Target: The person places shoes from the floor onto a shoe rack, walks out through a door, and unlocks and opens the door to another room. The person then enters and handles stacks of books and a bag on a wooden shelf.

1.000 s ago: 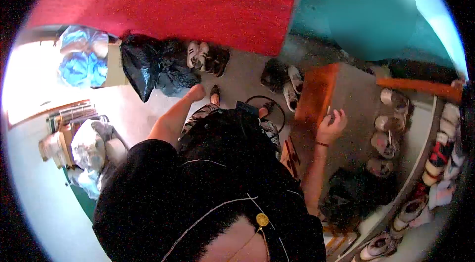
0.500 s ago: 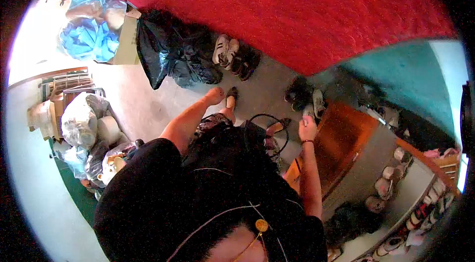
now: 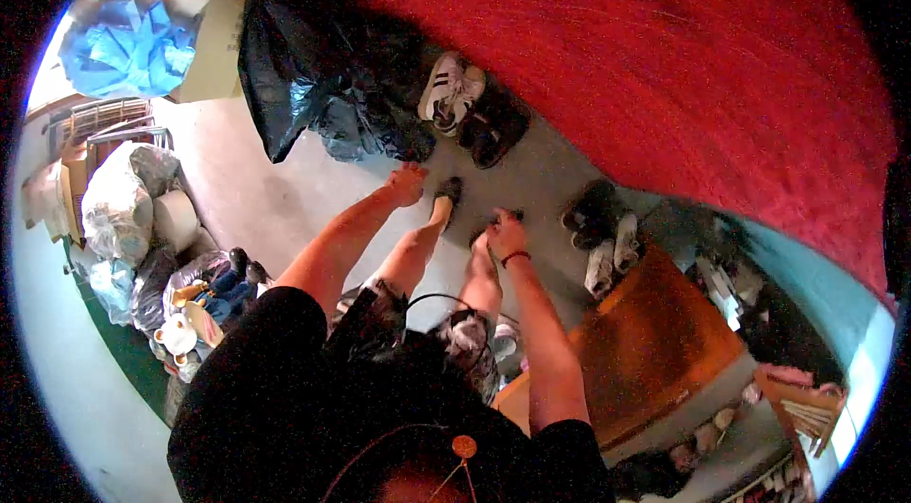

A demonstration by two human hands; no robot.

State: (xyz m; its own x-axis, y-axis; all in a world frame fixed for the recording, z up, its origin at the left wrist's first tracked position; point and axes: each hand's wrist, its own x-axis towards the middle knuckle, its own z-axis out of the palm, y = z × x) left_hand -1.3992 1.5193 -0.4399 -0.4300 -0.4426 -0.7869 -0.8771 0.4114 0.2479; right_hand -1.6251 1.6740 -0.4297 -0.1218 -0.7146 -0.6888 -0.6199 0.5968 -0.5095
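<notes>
My left hand (image 3: 408, 182) is stretched forward above the floor, close to the lower edge of a black plastic bag (image 3: 285, 95); its fingers are partly extended, and nothing shows in them. Over my foot, my right hand (image 3: 508, 235) hangs with loosely bent fingers apart; a dark patch by the fingertips is too small to make out. A dark flat shoe (image 3: 450, 190) is on my other foot. Ahead of the hands, white sneakers with black stripes (image 3: 442, 97) stand beside dark shoes (image 3: 493, 128).
A red fuzzy cover (image 3: 645, 47) spans the top. To the right are an orange-brown wooden cabinet (image 3: 655, 323), white shoes (image 3: 607, 261) and black shoes (image 3: 590, 214). Stuffed clear bags (image 3: 119, 195), a teapot (image 3: 176, 334) and a cardboard box (image 3: 216, 47) are on the left.
My view has shifted forward, closer to the striped sneakers. My right hand has moved left, away from the white shoes and cabinet, to above my foot. My left hand now reaches nearer the black bag.
</notes>
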